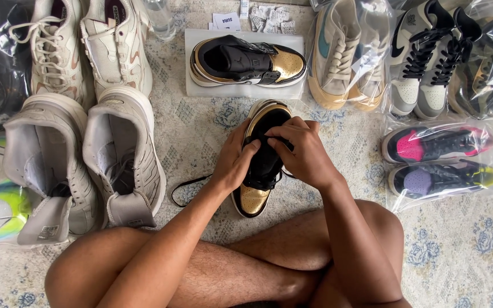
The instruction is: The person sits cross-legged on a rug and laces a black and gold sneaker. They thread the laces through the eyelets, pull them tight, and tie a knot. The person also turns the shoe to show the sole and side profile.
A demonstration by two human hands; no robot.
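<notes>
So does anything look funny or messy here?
A loose black lace trails on the rug from the gold-and-black shoe that both hands hold. Its mate lies sideways on white paper. Nothing looks spilled or broken.

Single head-worn view, looking steeply down from above, close over crossed legs; rug (201,122) fills the frame

- You sit on a pale rug (463,251) with blue flowers.
- Far edge, middle: a black-and-gold shoe (246,61) on a white sheet (201,40).
- Before your legs: its mate (261,171), lace (186,188) trailing on the rug.
- Left: two grey boots (81,159), cream sneakers (81,45) behind them.
- Right: bagged sneakers (440,159), more bagged pairs (395,51) along the far edge.
</notes>
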